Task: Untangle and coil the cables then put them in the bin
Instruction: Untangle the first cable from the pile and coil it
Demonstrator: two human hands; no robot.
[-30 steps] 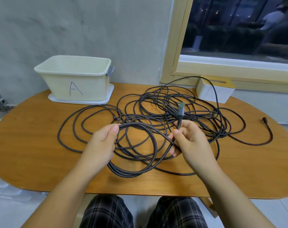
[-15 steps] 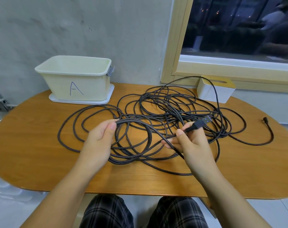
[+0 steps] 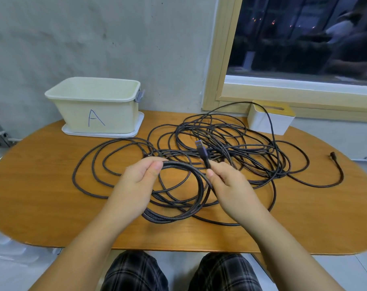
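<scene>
While tangled cables point(image 3: 231, 148) sprawl across the table point(image 3: 31, 185), the left hand point(image 3: 136, 181) grips a braided coil point(image 3: 178, 190) and the right hand point(image 3: 228, 185) pinches its plug point(image 3: 202, 153); the bin point(image 3: 94, 106) stands behind.

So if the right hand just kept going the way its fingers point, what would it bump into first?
Probably the tangled cables lying just beyond the right hand, which pinches a USB plug aimed away from the person. Depth is hard to judge.

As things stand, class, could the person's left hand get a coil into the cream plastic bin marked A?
Probably yes. The left hand grips the braided coil, and the cream bin marked A stands open-topped on that side, with only loose cable loops between.
</scene>
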